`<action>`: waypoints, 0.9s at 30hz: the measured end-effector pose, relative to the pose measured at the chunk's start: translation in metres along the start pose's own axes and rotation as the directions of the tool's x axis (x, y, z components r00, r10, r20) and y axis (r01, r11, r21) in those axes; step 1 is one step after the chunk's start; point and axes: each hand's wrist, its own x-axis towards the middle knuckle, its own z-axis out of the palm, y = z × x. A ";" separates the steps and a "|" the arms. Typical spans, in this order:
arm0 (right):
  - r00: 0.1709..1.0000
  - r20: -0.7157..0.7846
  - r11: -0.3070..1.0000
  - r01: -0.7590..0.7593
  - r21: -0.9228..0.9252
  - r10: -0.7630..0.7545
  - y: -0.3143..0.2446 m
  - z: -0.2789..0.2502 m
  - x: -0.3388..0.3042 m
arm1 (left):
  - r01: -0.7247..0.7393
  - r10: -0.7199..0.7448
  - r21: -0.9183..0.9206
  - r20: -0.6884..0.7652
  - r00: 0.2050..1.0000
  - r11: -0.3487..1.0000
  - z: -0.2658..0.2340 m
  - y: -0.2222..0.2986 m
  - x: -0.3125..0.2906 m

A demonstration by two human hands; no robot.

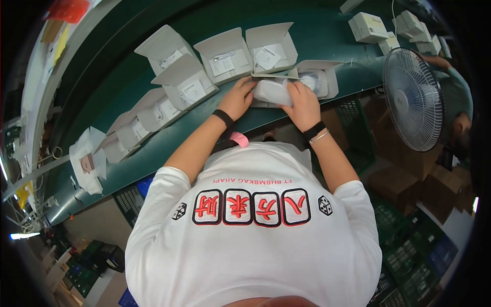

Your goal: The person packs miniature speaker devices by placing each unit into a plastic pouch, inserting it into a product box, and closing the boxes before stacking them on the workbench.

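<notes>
My right hand (304, 104) is closed on a white item in a clear plastic bag (273, 92), over an open white box (262, 104) at the table's near edge. At the left end of that box, the fingers of my left hand (237, 101) are bent round its side, close to the bagged item. Just right of it, another open white box (331, 84) holds a white thing in clear plastic (312, 80). The bottom of the box between my hands is hidden.
Several open white boxes with papers and cables stand in a curved row, including one box (225, 64) beyond my left hand. Closed boxes (369, 28) sit far right on the green table (327, 28). A fan (413, 100) stands right, near another person's arm (434, 61).
</notes>
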 end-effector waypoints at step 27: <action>0.813 0.261 0.772 0.579 -0.263 -0.520 0.020 0.096 0.008 | 0.361 -0.372 -0.104 -0.132 0.919 0.927 0.013 0.005 -0.098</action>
